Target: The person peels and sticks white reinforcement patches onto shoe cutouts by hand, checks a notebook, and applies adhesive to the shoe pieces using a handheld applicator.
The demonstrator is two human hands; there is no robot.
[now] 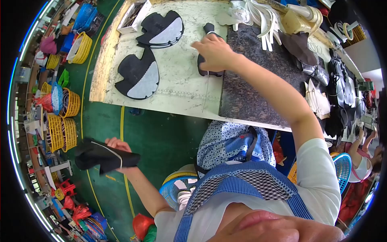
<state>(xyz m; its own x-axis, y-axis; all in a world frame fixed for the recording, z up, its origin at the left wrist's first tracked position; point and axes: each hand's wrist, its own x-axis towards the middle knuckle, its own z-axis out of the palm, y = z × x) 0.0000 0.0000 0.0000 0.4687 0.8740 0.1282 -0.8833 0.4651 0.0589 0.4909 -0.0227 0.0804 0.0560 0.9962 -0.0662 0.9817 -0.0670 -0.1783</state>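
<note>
Out to the left, over the floor, my left hand [119, 146] grips a black shoe upper [107, 158] with a pale line along its edge; it is blurred, and my hand is partly hidden behind it. My right hand [215, 52] lies over another black shoe upper [209, 28] on the white worktable [181, 82], with fingers spread and thumb apart. Only the ends of that piece show past my hand. Left of it sit a small stack of black-and-grey cut pieces [163, 30] and a similar heart-shaped piece [139, 74] lying flat.
A dark speckled board [258, 80] covers the table's right part. White strips [262, 20] and dark pieces [300, 48] lie beyond it. A white box [135, 16] stands at the far left corner. Yellow baskets [70, 103] line the left. A patterned bag [236, 141] hangs at the front edge.
</note>
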